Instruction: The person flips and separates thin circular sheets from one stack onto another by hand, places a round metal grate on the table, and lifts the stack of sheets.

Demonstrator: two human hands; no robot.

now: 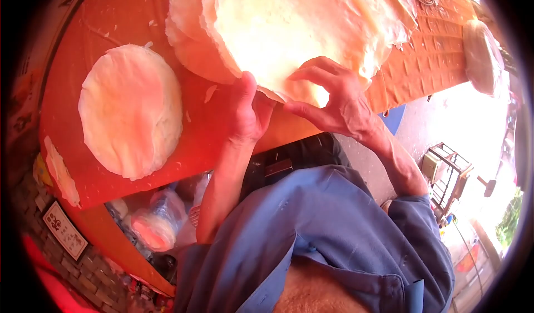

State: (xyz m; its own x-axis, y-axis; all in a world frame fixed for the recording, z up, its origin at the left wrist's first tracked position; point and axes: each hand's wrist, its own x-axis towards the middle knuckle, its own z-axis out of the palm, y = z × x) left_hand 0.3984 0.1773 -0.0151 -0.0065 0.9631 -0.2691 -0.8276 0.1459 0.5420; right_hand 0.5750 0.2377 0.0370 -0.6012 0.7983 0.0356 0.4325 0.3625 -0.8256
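The sheet (267, 35) could tear along its near edge if the left hand (248, 113), grip unclear, tugs beside the wide-spread right hand (340, 99).

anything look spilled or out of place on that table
Yes, somewhat: a pale strip lies at the left edge of the orange table, apart from the round stack, and a small scrap lies loose near the pile of sheets. Both look like stray broken bits.

On table (203, 140): sheet pile (278, 29) before left hand (250, 113) and right hand (345, 99), separate sheet stack (130, 113) left of it, scrap (61, 171) at left edge, bundle (483, 57) at right end; plastic bag (158, 224) below table's near edge.
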